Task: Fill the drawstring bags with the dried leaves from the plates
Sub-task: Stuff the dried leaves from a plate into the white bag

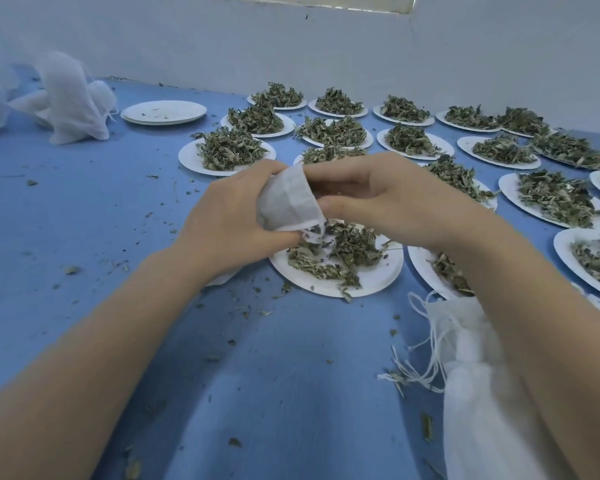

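drawstring bag (286, 202) carries no readable writing. left hand (231, 216) grips it; right hand (378, 192) pinches its mouth above the plate (378, 282) of dried leaves (343, 252).

No legible text anywhere.

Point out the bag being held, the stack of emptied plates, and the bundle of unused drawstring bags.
Held bag (286, 202), head view, on its white cloth side between both hands.
Stack of emptied plates (163, 112), head view, on the top plate's face.
Bundle of unused drawstring bags (471, 368), head view, on the cloth near the strings.
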### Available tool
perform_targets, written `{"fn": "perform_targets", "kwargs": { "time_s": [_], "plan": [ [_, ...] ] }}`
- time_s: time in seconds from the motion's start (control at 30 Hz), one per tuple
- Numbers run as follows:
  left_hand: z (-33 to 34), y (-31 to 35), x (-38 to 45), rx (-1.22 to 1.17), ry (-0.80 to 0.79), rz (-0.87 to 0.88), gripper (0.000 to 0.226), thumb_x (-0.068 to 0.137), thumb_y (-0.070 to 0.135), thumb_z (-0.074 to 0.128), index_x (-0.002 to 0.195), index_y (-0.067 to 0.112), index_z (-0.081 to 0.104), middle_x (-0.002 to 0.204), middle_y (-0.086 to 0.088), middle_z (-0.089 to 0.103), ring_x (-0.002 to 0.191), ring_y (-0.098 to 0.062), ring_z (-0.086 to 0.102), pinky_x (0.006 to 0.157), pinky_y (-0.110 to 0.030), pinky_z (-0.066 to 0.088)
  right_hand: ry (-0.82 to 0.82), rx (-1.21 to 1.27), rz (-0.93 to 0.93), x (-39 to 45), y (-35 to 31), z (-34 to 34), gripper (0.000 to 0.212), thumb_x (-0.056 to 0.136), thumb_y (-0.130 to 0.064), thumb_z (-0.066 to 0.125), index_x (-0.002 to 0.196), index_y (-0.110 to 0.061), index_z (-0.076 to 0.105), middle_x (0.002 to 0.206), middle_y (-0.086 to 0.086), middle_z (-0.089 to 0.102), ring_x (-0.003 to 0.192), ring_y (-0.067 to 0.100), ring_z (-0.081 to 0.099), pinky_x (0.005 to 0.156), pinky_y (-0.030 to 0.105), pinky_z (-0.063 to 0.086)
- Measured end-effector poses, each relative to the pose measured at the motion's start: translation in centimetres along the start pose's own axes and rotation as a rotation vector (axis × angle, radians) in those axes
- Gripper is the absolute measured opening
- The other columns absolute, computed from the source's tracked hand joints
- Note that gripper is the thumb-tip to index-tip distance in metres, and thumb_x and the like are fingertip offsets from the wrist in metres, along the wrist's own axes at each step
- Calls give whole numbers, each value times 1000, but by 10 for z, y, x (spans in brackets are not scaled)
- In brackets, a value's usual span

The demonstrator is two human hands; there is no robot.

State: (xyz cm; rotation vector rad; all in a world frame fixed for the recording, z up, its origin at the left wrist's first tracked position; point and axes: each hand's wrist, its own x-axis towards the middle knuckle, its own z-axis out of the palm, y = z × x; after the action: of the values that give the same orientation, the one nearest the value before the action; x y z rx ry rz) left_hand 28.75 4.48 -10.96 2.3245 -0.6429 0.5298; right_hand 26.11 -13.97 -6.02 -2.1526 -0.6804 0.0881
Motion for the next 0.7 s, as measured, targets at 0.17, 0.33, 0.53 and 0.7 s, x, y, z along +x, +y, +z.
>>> {"fn": "perform_targets", "kwargs": {
  "time_s": [0.17, 0.33, 0.53, 0.7],
  "plan": [
    [2, 4, -1, 13, 7, 16, 55, 60, 39, 70, 111, 28, 54, 79, 20, 52, 75, -2, 46, 62, -8, 36, 330, -53, -21, 6, 2, 14, 22, 76, -2, 72, 91, -19, 75, 89, -8, 73, 82, -1, 66, 81, 21, 53],
    [5, 9, -4, -37, 27, 39, 47, 61, 44, 65, 105, 31, 55, 82, 13, 61, 76, -7, 56, 62, -25, 47, 271, -224, -21, 8, 2, 23, 19, 85, -5, 60, 92, -15, 76, 80, 11, 71, 72, 21, 62, 68, 30, 48],
    [3, 6, -1, -26, 33, 68, 51, 61, 40, 70, 108, 29, 55, 79, 15, 58, 72, -11, 57, 60, -26, 47, 83, -125, -36, 0, -5, 7, 26, 88, -8, 62, 106, -26, 70, 99, -2, 73, 92, 13, 67, 87, 35, 51],
    [2, 7, -1, -41, -9, 35, 40, 60, 40, 65, 96, 41, 48, 70, 22, 52, 69, 13, 50, 57, -5, 35, 228, -420, -129, 1, -4, 7, 19, 83, -10, 68, 96, -21, 75, 82, 0, 74, 76, 10, 65, 76, 25, 49]
  ]
}}
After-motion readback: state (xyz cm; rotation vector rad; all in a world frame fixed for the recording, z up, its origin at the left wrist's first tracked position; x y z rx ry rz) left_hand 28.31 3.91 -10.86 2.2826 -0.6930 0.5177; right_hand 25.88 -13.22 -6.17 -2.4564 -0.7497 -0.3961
